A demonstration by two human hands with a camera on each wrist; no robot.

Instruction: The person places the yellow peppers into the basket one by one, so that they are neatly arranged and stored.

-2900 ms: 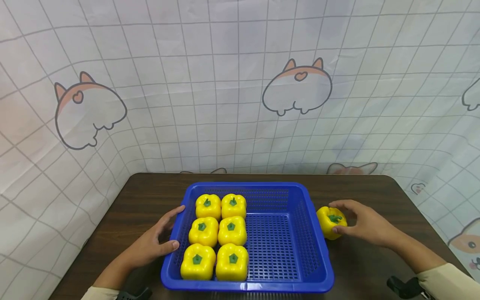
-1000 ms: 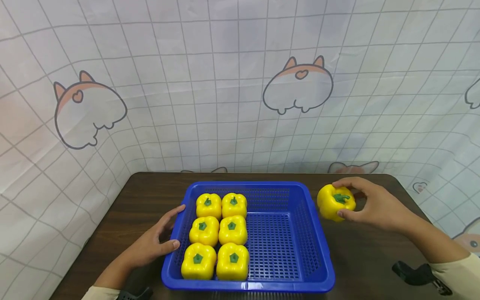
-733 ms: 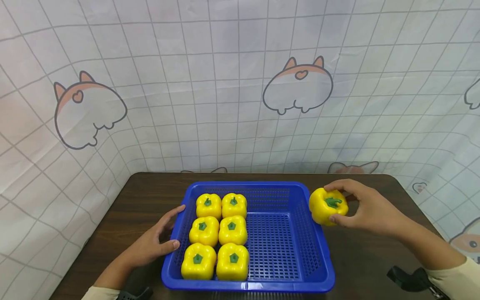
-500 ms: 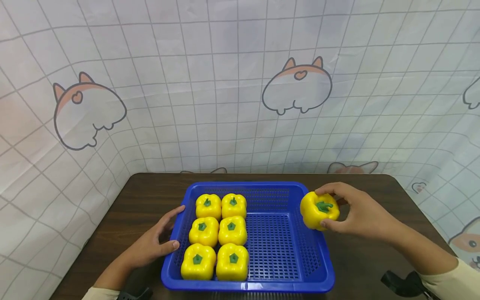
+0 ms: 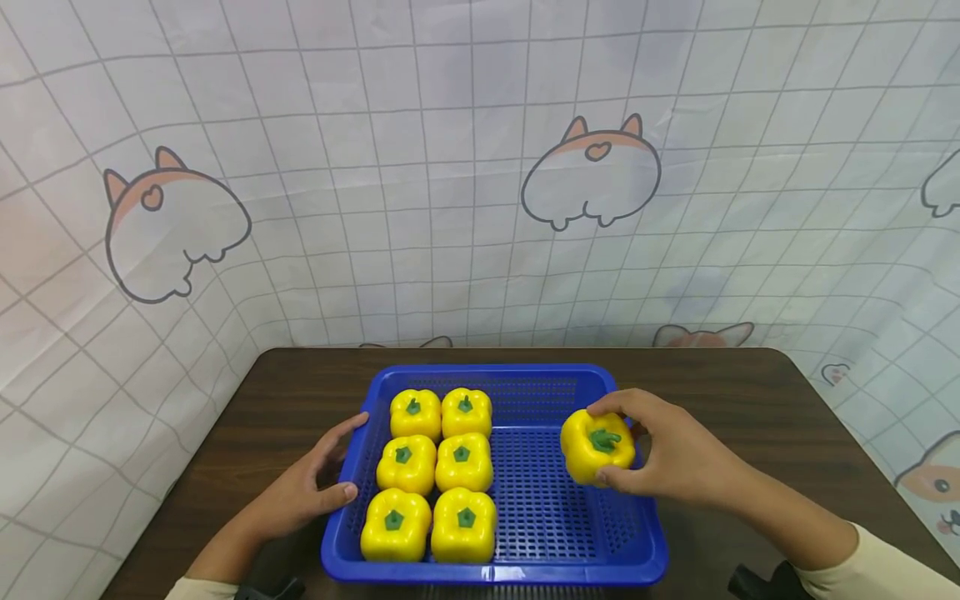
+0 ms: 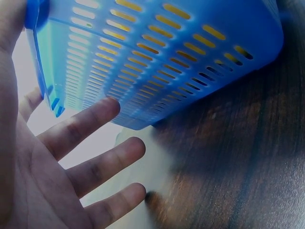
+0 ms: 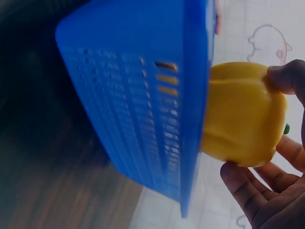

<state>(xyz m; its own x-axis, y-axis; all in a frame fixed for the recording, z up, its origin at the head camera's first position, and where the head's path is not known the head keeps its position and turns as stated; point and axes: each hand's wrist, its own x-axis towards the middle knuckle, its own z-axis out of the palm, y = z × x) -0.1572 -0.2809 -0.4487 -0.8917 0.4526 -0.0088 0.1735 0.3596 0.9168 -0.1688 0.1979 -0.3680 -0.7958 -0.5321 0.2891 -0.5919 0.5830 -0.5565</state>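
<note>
A yellow bell pepper (image 5: 596, 447) with a green stem is in my right hand (image 5: 667, 450), thumb on the near side and fingers on the far side. It is over the right part of the blue plastic basket (image 5: 495, 573), just inside the right rim. In the right wrist view the pepper (image 7: 243, 114) shows above the basket's rim. My left hand (image 5: 303, 487) touches the basket's left rim with thumb and index finger. The left wrist view shows its other fingers (image 6: 107, 167) spread and fairly straight beside the perforated wall. Several yellow bell peppers (image 5: 464, 462) sit stem up in the basket's left half.
The basket stands on a dark wooden table (image 5: 300, 392). Behind the table hangs a white grid-patterned cloth (image 5: 450, 208) with cartoon animal prints. Bare perforated floor shows in the basket's right half.
My right hand has picked up the pepper from the table right of the basket and carried it left across the right rim. The left hand and the other peppers have stayed put.
</note>
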